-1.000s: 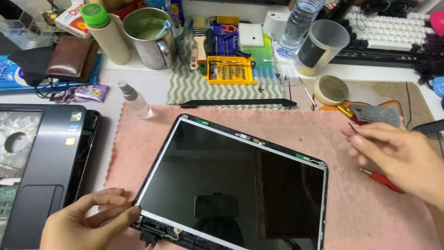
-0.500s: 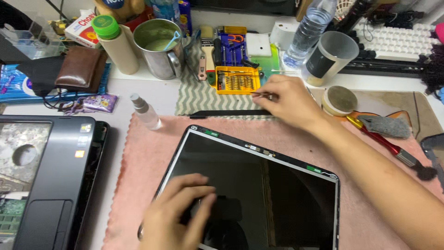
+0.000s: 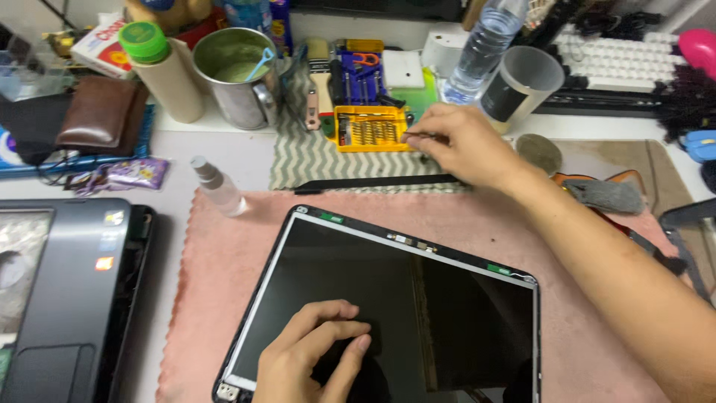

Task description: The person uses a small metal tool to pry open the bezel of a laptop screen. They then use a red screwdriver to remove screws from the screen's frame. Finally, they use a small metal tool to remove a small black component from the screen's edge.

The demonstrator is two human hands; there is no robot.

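The left hand's fingers lie spread and flat on the dark glass of the laptop screen panel, gripping nothing. The right hand pinches what looks like a thin screwdriver shaft over the yellow bit case, though the tool is hard to make out. The panel rests on the pink mat on the worktop. It looks light, stiff, brittle and slick, best held by its bezel edges. Its long axis slants from upper left to lower right.

Dark laptop screen on pink mat
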